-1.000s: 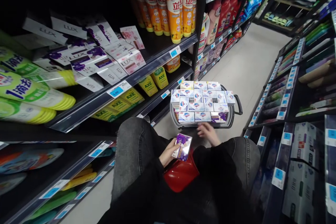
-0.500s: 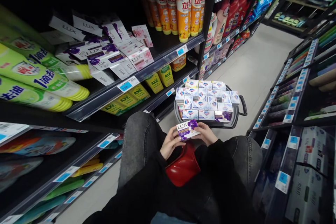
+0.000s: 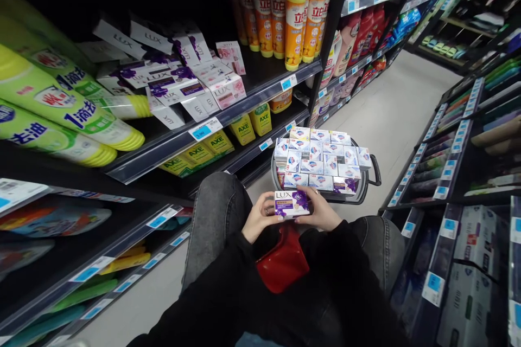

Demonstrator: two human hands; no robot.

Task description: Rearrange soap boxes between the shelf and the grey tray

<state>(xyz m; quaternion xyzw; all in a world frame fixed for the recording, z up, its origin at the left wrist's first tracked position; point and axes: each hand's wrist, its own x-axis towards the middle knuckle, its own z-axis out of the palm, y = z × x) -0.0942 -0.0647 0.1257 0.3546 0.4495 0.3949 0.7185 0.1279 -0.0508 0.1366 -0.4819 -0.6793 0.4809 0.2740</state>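
Observation:
Between my two hands is a white and purple LUX soap box (image 3: 291, 204), its printed front turned up toward me. My left hand (image 3: 260, 217) grips its left end, and my right hand (image 3: 323, 211) closes on the right end. Just beyond my hands stands a basket (image 3: 366, 190) with a dark handle, filled with stacked soap boxes (image 3: 312, 167), mostly white and blue. A purple LUX box (image 3: 345, 185) lies at the basket's near right corner. Under my hands, a shiny red pouch-like thing (image 3: 282, 265) rests on my lap.
To the left, a shelf (image 3: 157, 158) holds a loose heap of LUX boxes (image 3: 171, 84), green bottles lying down (image 3: 77, 103) and upright orange bottles (image 3: 296, 27). Yellow AXE packs (image 3: 244, 129) sit one level lower. Another shelf rack (image 3: 445, 184) borders the aisle floor (image 3: 391, 97) on the right.
The soap box has turned from a tilt to nearly level in my hands. My right hand has shifted its fingers onto the box's upper right edge. The view has moved slightly.

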